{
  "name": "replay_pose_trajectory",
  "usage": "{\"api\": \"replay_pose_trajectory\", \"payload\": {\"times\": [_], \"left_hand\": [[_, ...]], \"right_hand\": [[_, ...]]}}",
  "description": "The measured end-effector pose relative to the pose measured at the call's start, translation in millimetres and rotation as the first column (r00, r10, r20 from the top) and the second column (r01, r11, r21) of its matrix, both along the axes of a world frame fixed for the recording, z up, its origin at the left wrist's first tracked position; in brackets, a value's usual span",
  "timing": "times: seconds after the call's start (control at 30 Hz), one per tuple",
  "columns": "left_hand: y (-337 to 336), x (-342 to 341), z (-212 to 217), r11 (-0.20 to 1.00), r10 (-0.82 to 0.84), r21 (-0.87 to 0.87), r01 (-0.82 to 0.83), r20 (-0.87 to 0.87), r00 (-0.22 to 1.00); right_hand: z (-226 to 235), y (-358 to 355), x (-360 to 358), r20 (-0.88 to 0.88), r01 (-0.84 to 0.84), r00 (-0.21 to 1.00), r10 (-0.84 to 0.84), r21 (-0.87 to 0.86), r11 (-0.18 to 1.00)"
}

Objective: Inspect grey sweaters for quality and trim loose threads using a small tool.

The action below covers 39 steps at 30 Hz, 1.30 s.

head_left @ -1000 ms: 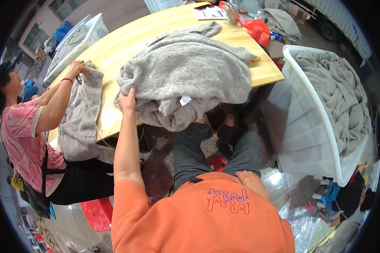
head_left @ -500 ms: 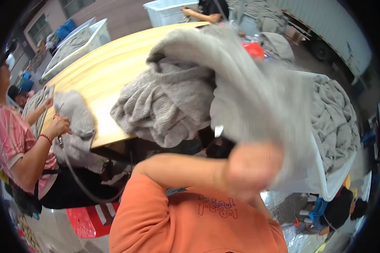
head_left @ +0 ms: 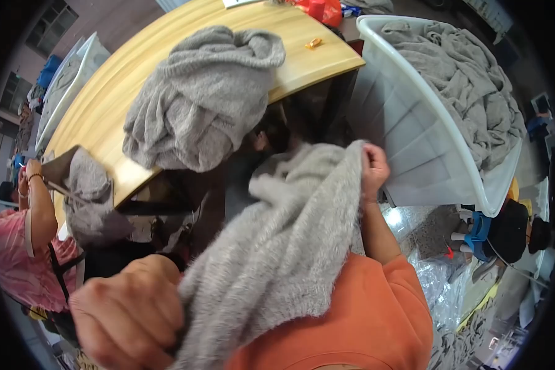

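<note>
A fuzzy grey knit sweater (head_left: 283, 240) hangs stretched between my hands, in front of my orange shirt. My left hand (head_left: 129, 308), large and near at the lower left, is closed in a fist on one end of it. At the upper right corner of the sweater, my right hand (head_left: 374, 169) pinches the edge with bent fingers. Part of its far side is blurred. Beyond it, a heap of the same grey knitwear (head_left: 197, 105) lies bunched on the wooden table (head_left: 314, 68), apart from both hands.
To the right stands a white plastic tub (head_left: 401, 117) full of grey knits. A person in a pink top (head_left: 18, 253) works at the left by another grey garment (head_left: 89, 185). A small orange object (head_left: 313, 44) and a red bag (head_left: 324, 9) lie at the table's far end.
The sweater has come down from above the table and tub to my front, now spread between both hands. My left arm has swung from across my body to the lower left.
</note>
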<state>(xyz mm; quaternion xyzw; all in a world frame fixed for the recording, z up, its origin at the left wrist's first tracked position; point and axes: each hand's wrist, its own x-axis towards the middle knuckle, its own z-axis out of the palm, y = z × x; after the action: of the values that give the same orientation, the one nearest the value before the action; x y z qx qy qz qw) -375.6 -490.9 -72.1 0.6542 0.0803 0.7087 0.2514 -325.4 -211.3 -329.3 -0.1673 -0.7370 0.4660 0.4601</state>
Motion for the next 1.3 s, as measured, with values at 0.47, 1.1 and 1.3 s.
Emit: {"api": "replay_pose_trajectory", "payload": {"times": [0.47, 1.1, 1.3], "left_hand": [[-112, -45, -7, 0.604, 0.769, -0.303, -0.737, -0.017, 0.638], [-76, -167, -107, -0.652, 0.541, -0.380, -0.656, -0.839, -0.052], [-27, -81, -313, -0.535, 0.311, -0.276, -0.799, -0.943, 0.117]], "right_hand": [[-95, -60, -52, 0.984, -0.972, 0.132, 0.119, 0.104, 0.212], [34, 45, 52, 0.812, -0.077, 0.573, -0.113, 0.191, 0.979], [-48, -6, 51, 0.805, -0.401, 0.557, -0.203, 0.475, 0.783]]}}
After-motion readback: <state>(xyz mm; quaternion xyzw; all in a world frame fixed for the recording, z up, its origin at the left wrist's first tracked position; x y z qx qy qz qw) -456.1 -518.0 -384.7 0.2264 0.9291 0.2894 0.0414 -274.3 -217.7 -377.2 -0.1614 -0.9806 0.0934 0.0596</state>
